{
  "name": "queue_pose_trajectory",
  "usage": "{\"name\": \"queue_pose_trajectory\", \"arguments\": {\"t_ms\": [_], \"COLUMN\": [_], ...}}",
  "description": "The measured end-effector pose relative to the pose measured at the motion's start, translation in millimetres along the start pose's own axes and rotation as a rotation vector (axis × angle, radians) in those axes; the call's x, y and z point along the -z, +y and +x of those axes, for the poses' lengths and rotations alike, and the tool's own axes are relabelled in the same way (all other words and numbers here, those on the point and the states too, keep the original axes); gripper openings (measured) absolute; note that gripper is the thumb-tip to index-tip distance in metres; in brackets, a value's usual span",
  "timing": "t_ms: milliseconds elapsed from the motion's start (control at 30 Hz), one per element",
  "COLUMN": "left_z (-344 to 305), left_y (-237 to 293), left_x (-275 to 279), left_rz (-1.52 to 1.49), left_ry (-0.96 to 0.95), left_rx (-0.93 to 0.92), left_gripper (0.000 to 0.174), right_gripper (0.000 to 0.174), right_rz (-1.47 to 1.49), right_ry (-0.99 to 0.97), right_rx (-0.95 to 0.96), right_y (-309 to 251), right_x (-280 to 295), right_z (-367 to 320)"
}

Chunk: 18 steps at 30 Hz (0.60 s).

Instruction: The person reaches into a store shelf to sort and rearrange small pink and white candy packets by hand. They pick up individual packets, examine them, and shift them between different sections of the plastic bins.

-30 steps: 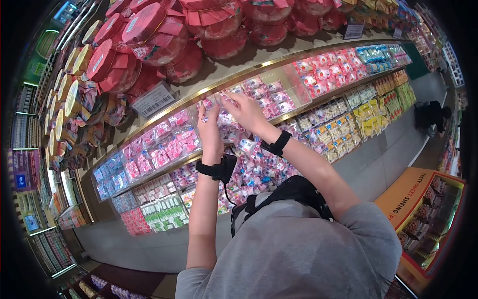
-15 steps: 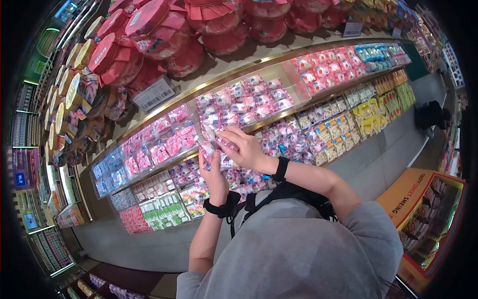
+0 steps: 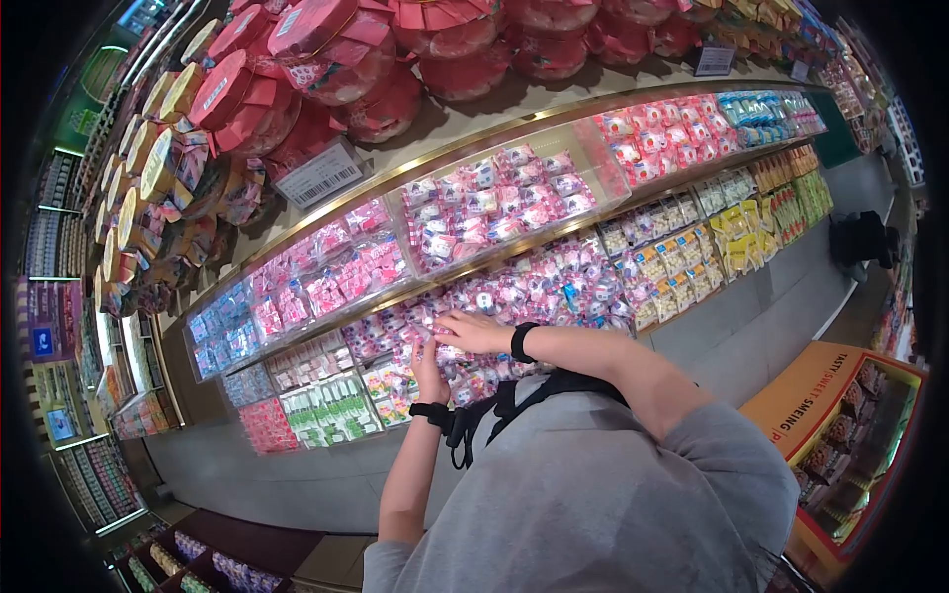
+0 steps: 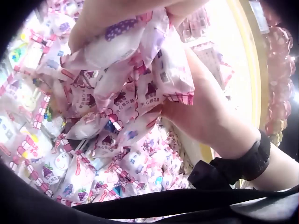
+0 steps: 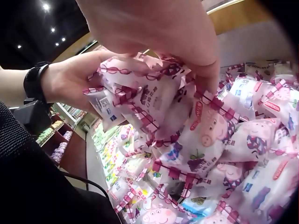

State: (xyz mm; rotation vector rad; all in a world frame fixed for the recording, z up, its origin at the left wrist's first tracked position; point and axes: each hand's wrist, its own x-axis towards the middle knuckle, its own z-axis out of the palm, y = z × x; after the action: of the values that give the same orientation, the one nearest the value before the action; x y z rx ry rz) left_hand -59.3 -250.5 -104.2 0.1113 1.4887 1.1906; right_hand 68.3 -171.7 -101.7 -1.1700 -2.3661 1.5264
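Several packets (image 5: 152,100), long axes apparently slanting various ways, are gripped by left hand (image 3: 429,372) and right hand (image 3: 474,334).

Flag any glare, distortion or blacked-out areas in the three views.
Head: fisheye bends the counter, corners black. Left wrist: glare whites out a patch beside the right hand. Right wrist: ceiling lights glow against black; printing on the packets looks fairly clear.

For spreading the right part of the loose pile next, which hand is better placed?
Probably the right hand: in the head view, it is nearer that side of the loose pile, while the left hand lies farther left. Both hold packets, so it should release these first.
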Motion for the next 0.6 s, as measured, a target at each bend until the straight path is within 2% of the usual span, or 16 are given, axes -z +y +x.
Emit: {"name": "queue_pose_trajectory", "arguments": {"t_ms": [33,67,133,167,200,267,300,333,400,433,467,533,600], "left_z": [2,6,12,13,25,55,36,23,3,-9,-26,-60,-62], "left_y": [-2,-3,2,5,2,-12,9,24,51,65,86,130,161], "left_x": [1,2,1,2,12,36,19,9,-9,-20,-38,-76,-108], "left_rz": [0.072,0.072,0.258,0.297,0.297,0.557,0.723,0.723,0.835,0.978,0.975,0.775,0.94], "left_ry": [0.059,0.06,0.08,0.092,0.09,0.141,0.18,0.179,-0.107,-0.259,-0.258,-0.706,-0.687], "left_rx": [0.039,0.04,-0.097,-0.098,-0.096,-0.171,-0.178,-0.179,-0.142,-0.268,-0.268,-0.076,-0.291], "left_gripper": [0.052,0.052,0.062,0.063,0.063,0.069,0.068,0.068,0.063,0.05,0.05,0.036,0.032], "right_gripper": [0.052,0.052,0.058,0.063,0.063,0.063,0.056,0.056,0.042,0.036,0.031,0.03,0.04], "right_rz": [0.038,0.039,-0.078,-0.016,-0.017,-0.126,-0.161,-0.162,-0.019,0.099,0.218,0.366,0.273], "right_ry": [-0.07,-0.071,-0.09,-0.116,-0.115,-0.183,-0.166,-0.165,-0.448,-0.407,-0.364,-0.127,0.186], "right_rx": [-0.022,-0.023,-0.094,-0.12,-0.123,-0.119,-0.051,-0.052,0.164,0.21,0.254,0.037,-0.055], "right_y": [3,6,10,14,16,15,4,-5,-22,-33,-41,-43,-20], "right_x": [1,-1,-2,0,4,17,36,56,103,130,156,197,222], "right_z": [2,3,4,3,1,-5,-14,-20,-29,-41,-52,-56,-43]}}
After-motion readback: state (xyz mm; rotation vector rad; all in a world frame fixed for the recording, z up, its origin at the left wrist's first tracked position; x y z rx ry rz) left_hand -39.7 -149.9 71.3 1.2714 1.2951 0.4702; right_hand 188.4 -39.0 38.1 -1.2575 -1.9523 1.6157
